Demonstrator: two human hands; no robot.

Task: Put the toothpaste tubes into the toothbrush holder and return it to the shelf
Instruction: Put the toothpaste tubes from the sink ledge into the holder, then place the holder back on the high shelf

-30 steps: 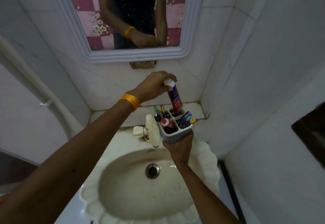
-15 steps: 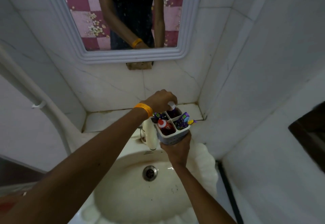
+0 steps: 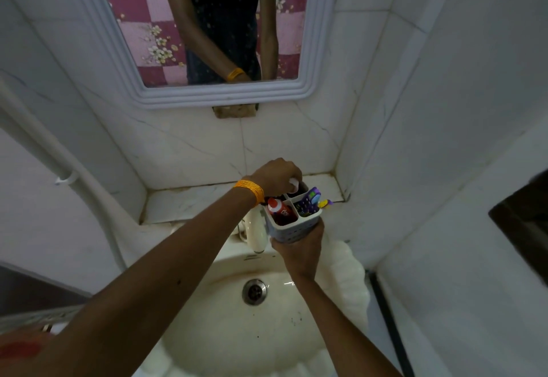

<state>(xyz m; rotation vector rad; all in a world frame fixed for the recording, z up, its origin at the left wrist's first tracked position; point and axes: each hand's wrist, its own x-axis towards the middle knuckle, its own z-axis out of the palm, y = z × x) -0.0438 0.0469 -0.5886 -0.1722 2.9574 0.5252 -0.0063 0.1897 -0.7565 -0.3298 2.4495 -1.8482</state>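
- Two hands share the work: right hand [image 3: 299, 250] grips the toothbrush holder [image 3: 292, 222] from below, above the sink [image 3: 350, 282], for steadiness.
- Left hand [image 3: 274, 176] fingers [image 3: 292, 175] pinch the white-capped toothpaste tube [image 3: 294, 184], seating it in the back compartment.
- Shelf [image 3: 189, 203] waits behind.

- 1 view only: the head-worn camera is looking forward and steeply down from above the sink [image 3: 350, 276], so no second view is sharing the scene.
- The lens is facing the tiled corner, with the mirror [image 3: 225, 96] filling the upper edge and the shelf [image 3: 184, 204] lying mid-frame.
- Both forearms are entering from the bottom edge, running close under the lens; the left hand [image 3: 275, 176] and right hand [image 3: 299, 247] are meeting near centre.
- Wide-angle distortion is bending the walls outward at the frame's sides.
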